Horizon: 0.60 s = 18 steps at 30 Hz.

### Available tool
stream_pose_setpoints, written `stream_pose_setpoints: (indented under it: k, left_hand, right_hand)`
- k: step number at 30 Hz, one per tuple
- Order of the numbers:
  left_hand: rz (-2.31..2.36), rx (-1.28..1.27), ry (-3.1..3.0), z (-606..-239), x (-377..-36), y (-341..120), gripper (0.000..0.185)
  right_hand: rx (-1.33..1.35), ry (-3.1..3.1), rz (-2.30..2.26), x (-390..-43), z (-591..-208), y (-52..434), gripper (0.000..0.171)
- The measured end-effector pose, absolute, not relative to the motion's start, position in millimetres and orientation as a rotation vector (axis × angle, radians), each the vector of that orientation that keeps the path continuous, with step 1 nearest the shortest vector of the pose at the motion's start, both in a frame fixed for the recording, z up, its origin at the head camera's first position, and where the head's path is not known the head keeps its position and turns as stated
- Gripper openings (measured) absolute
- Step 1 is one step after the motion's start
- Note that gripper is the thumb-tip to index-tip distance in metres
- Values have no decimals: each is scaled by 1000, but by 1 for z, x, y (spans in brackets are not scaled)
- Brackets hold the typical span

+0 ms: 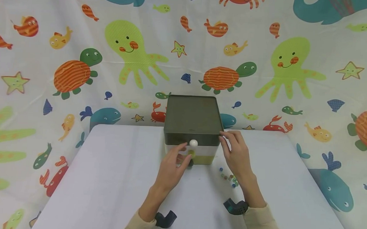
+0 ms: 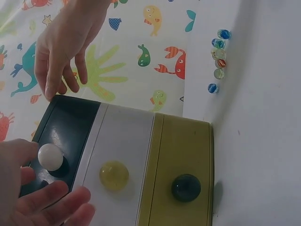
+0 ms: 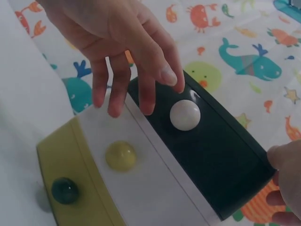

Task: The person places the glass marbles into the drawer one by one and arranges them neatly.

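Observation:
A small three-drawer box (image 1: 191, 116) stands at the back of the white table (image 1: 108, 179). Its dark green top drawer (image 2: 66, 127) has a white knob (image 1: 193, 143), the white middle drawer (image 2: 122, 136) a yellow knob (image 2: 114, 175), and the olive bottom drawer (image 2: 181, 146) a dark green knob (image 2: 186, 187). All drawers look closed. My left hand (image 1: 177, 159) hovers in front of the knobs with relaxed fingers (image 3: 127, 66) and holds nothing. My right hand (image 1: 232, 146) touches the box's front right top corner with loosely bent fingertips (image 2: 61, 70).
Several small glass marbles (image 1: 229, 178) lie on the table just right of the box, under my right wrist. A sea-creature patterned cloth (image 1: 82, 67) hangs behind and around the table. Bare tabletop stretches to the left and toward me.

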<state>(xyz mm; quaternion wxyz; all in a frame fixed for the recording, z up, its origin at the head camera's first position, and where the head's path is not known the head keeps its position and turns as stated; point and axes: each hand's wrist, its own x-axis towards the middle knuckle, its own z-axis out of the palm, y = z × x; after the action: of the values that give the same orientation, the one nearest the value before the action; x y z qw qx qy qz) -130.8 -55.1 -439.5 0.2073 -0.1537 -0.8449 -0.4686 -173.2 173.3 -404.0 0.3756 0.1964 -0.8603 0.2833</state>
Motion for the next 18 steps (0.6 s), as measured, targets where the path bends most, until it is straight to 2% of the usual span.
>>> stream_pose_setpoints:
  k: [18]
  left_hand:
    - [-1269,-490,-2335,-437,-145,-45,39]
  right_hand:
    - [490,-2171,759,-179,-402,173,15]
